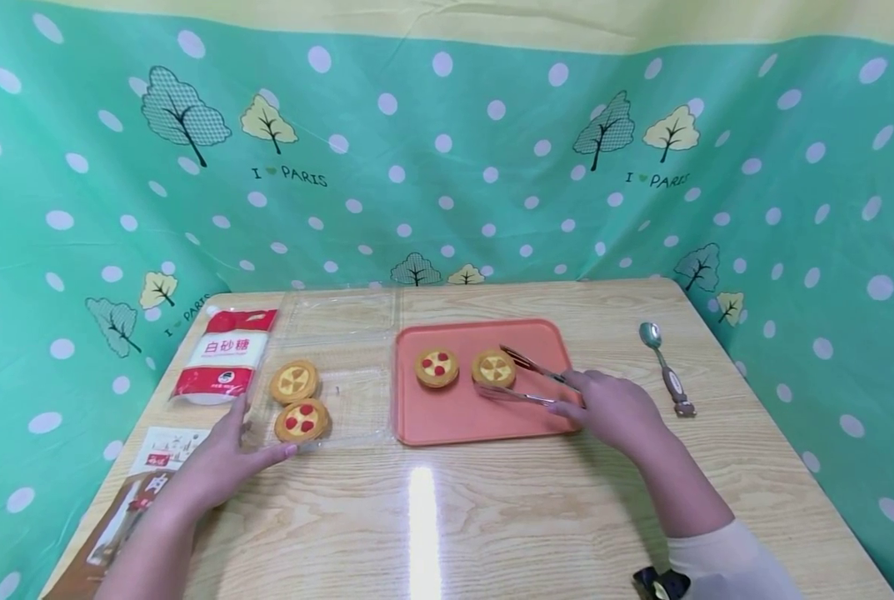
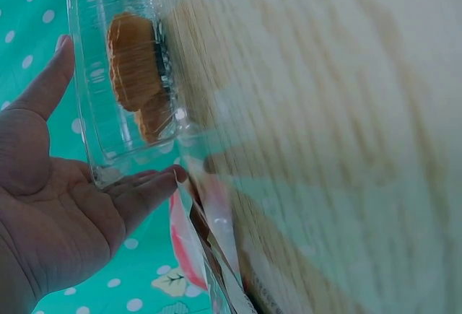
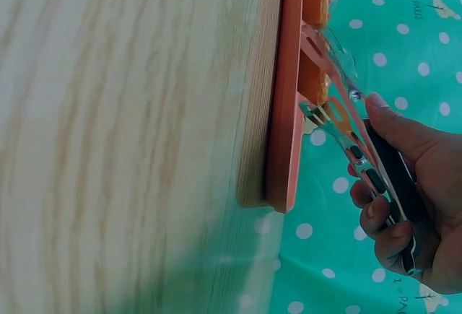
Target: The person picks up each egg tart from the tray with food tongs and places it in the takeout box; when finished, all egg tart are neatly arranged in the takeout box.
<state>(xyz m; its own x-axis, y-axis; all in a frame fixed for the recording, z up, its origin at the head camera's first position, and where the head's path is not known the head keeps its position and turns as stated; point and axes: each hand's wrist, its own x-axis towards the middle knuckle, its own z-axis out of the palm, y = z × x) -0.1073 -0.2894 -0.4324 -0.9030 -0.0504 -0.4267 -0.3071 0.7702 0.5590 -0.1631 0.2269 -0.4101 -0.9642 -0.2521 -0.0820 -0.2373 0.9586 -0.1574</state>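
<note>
My right hand (image 1: 613,407) grips a pair of metal tongs (image 3: 382,177) by the handles. In the head view the tongs' two arms stand apart on either side of a plain egg tart (image 1: 494,370) on the pink tray (image 1: 447,425). Left of it on the tray lies a tart with red berries (image 1: 437,368). My left hand (image 1: 217,467), thumb and fingers spread, rests against the near left corner of a clear plastic container (image 2: 86,133). Inside that container sit another plain tart (image 1: 293,382) and a berry-topped tart (image 1: 302,422), edges touching.
A red and white sugar bag (image 1: 225,354) lies left of the container. Nearer, a brown package (image 1: 117,533) is partly under my left forearm. A spoon (image 1: 664,367) with a brown handle lies right of the tray. A green polka-dot cloth (image 1: 447,167) hangs behind the table (image 1: 536,517).
</note>
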